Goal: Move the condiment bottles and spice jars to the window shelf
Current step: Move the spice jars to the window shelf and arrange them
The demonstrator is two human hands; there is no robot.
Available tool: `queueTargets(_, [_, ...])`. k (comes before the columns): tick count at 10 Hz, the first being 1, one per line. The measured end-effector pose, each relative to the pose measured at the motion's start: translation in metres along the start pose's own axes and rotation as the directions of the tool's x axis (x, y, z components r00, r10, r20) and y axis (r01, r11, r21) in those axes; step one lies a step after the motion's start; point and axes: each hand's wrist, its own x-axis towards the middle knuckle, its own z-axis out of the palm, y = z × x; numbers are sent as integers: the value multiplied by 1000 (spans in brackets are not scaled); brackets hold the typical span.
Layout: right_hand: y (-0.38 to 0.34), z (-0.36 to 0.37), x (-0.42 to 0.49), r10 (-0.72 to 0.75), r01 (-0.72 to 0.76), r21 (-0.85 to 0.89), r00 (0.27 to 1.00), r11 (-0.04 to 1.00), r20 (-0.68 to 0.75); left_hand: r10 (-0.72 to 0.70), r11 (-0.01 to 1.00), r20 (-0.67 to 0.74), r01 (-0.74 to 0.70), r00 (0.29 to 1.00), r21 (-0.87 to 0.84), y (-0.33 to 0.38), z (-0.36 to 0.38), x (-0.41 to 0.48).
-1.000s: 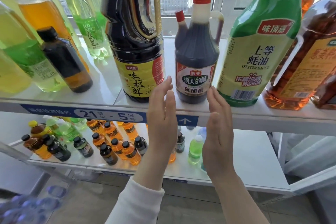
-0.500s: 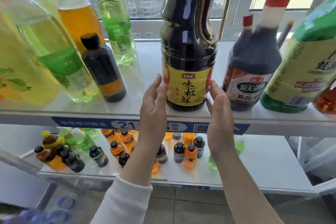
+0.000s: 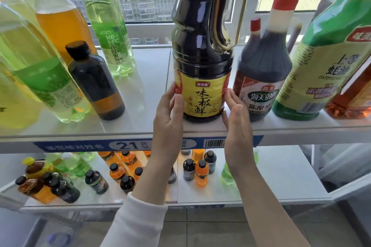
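As the big soy sauce bottle [image 3: 200,62] already stands upright on the window shelf [image 3: 140,126], near its front edge, the step in hand seems to be setting this bottle in its place. It stands well apart from the small dark bottle [image 3: 96,82] on one side and just beside the vinegar bottle [image 3: 261,78] on the other.

I think the next move calls for a small, even push from both sides, kept low because the bottle is tall, or simply for letting go. The vinegar bottle is very close to the right fingers, so there is little room there.

Both forearms rise from below, in front of the lower shelf [image 3: 281,176]. The left hand [image 3: 168,118], coming out of a white sleeve, has its fingers straight and together, touching the left side of the yellow label. The right hand [image 3: 237,126] is flat too, palm turned inward, fingertips at the label's right edge. Neither hand is wrapped around anything.
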Motion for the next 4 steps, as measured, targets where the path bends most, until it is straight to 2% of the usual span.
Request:
queueTargets(2, [3,-1,-1,-18,18,-50,1000,999,3,-1,1000,-18,2,1000,17,-3,6,-2])
queueTargets(4, [6,-4,-17,-140,149,-173,988,974,62,61,993,-88,-52,994,110,-7,16,-19])
